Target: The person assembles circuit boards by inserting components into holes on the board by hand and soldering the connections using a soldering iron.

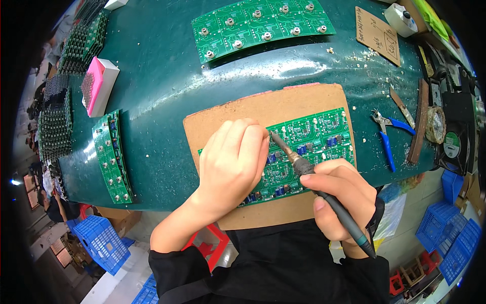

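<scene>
My right hand (347,195) is wrapped around a soldering iron (302,166) with a dark grip, held like a pen. Its tip points up and left, meeting the upper part of a populated green circuit board (331,124) beside my left fingertips. The fingers of my left hand (230,157) are curled closed over the board's left portion, and whatever they pinch is hidden. Beneath the board lies a brown fibreboard sheet (228,114). Small chips, blue parts and white connectors cover the board.
Another green panel (263,28) with round metal parts lies beyond. Left are a board stack (112,157), a pink-and-white box (101,86) and piled boards (55,116). Right are blue-handled cutters (387,137), a knife (402,108), a cardboard note (377,35) and a white spool (400,20).
</scene>
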The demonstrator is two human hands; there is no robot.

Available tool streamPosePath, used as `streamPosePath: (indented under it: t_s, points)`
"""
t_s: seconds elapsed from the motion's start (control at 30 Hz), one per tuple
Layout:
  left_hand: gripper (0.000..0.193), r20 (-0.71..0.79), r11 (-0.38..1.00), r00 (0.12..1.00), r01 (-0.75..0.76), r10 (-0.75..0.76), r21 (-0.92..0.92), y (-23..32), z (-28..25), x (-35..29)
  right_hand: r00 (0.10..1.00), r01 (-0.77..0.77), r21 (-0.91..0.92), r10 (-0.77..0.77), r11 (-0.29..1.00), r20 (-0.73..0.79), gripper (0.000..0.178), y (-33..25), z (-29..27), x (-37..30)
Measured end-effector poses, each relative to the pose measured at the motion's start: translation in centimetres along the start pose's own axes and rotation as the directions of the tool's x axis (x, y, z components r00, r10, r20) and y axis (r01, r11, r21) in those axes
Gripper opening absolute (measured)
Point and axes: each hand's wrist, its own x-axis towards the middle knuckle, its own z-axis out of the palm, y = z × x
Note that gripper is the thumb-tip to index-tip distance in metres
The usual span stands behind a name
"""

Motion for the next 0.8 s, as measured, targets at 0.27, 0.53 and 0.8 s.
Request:
streamPosePath:
  t_s: [0.27,0.53,0.8]
  points:
    - [0.024,0.060,0.999,0.998,0.027,-0.026,-0.019,0.4,-0.9,-0.2,0.998,0.039,-0.008,-0.039,0.999,-0.051,0.028,0.4,-2.5,-0.6]
    - [0.021,0.076,0.999,0.997,0.023,-0.020,-0.035,0.3,-1.5,0.0,0.995,0.048,-0.008,-0.048,0.999,-0.082,0.032,1.2,-3.1,-1.0]
    - [0.016,0.187,0.973,0.975,0.154,-0.121,-0.169,1.1,-2.6,0.6,0.997,0.031,-0.061,-0.035,0.998,-0.065,0.033,1.2,-2.9,-0.5]
